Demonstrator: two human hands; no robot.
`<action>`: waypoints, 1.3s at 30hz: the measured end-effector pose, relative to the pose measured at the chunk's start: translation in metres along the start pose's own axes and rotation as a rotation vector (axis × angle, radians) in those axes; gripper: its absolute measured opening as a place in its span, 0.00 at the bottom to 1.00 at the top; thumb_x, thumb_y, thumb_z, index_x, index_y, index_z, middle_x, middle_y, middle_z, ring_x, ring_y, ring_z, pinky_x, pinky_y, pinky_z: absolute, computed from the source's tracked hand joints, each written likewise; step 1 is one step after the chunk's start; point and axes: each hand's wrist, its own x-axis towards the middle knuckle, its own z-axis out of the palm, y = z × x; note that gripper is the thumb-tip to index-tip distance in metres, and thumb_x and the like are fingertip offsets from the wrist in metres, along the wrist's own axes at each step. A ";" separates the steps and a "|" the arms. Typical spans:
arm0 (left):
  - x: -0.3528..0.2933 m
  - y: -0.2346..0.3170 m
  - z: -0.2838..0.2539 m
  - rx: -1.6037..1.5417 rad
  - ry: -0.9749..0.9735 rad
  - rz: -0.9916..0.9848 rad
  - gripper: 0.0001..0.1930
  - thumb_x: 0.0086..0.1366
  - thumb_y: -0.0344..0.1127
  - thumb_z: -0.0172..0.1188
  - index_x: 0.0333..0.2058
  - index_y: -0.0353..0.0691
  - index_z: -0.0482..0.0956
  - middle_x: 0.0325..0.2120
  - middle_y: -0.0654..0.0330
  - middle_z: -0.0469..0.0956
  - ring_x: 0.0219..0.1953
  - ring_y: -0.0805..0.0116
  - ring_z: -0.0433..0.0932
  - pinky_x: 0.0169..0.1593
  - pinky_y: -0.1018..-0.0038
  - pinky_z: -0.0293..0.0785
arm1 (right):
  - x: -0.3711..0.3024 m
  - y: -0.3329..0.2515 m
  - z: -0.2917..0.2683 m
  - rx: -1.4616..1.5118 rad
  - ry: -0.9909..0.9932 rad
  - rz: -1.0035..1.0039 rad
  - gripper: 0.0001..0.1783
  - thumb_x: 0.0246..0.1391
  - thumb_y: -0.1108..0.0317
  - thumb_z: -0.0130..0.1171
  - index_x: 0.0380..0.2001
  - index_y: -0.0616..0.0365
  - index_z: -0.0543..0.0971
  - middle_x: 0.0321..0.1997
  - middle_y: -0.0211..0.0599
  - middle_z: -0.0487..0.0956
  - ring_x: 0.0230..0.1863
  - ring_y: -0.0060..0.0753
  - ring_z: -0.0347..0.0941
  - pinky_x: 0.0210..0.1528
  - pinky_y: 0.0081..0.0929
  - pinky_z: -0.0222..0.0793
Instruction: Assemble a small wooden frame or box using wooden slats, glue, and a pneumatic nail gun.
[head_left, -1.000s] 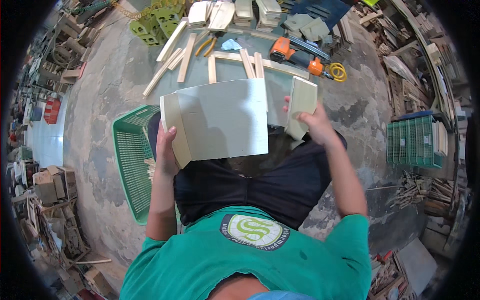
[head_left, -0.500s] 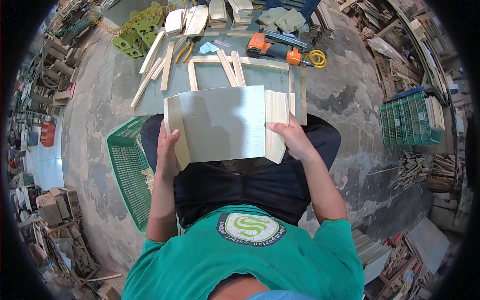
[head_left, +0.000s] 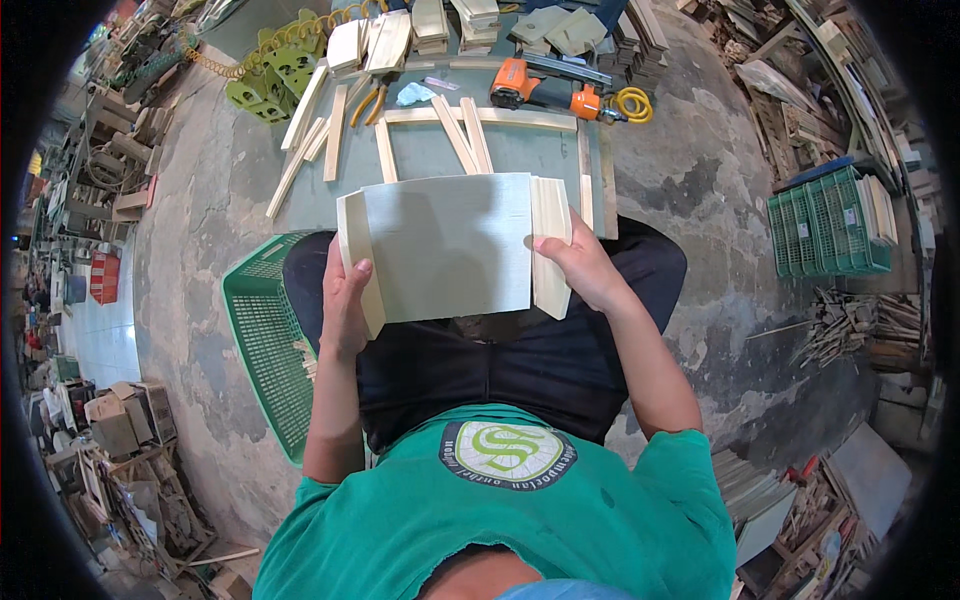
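Observation:
Between my hands, above my lap, is a pale flat wooden panel (head_left: 448,250) with a light wooden side piece at each end. My left hand (head_left: 346,300) is closed on the left side piece (head_left: 361,262), thumb on its near face. My right hand (head_left: 580,258) grips the right side piece (head_left: 550,215), its thumb pressed where that piece meets the panel. Both hands' other fingers are mostly hidden behind the wood. The right piece sits against the panel's edge; whether it is fastened cannot be seen.
Ahead, a low grey-green table (head_left: 330,205) bears wood strips (head_left: 455,135), pliers (head_left: 372,103), an orange nail gun (head_left: 545,90) and stacked boards (head_left: 388,42). A green basket (head_left: 265,340) with wood pieces stands at my left. Green crates (head_left: 830,225) are at the right.
The right side piece has come in against the panel's right edge, closing the narrow gap. My right hand has moved slightly inward with it; my left hand keeps its hold.

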 end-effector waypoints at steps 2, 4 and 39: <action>0.000 0.000 0.001 -0.015 -0.030 0.028 0.33 0.65 0.42 0.59 0.66 0.39 0.60 0.55 0.59 0.70 0.58 0.67 0.69 0.62 0.69 0.65 | -0.001 -0.001 0.000 -0.043 0.009 -0.005 0.32 0.59 0.69 0.56 0.65 0.65 0.61 0.55 0.40 0.75 0.55 0.29 0.73 0.59 0.29 0.68; -0.002 0.005 0.005 -0.021 -0.035 0.013 0.32 0.66 0.41 0.59 0.66 0.39 0.60 0.55 0.59 0.71 0.58 0.68 0.69 0.62 0.69 0.65 | -0.001 0.000 0.000 -0.110 -0.031 -0.044 0.30 0.59 0.68 0.56 0.63 0.66 0.63 0.54 0.40 0.76 0.53 0.29 0.74 0.58 0.28 0.69; -0.051 0.004 -0.138 -0.539 0.170 -0.103 0.29 0.72 0.46 0.46 0.66 0.35 0.60 0.56 0.47 0.74 0.53 0.52 0.78 0.56 0.56 0.78 | 0.191 0.024 0.118 -0.819 0.118 -0.249 0.22 0.59 0.63 0.51 0.57 0.52 0.69 0.44 0.63 0.79 0.46 0.64 0.76 0.51 0.51 0.72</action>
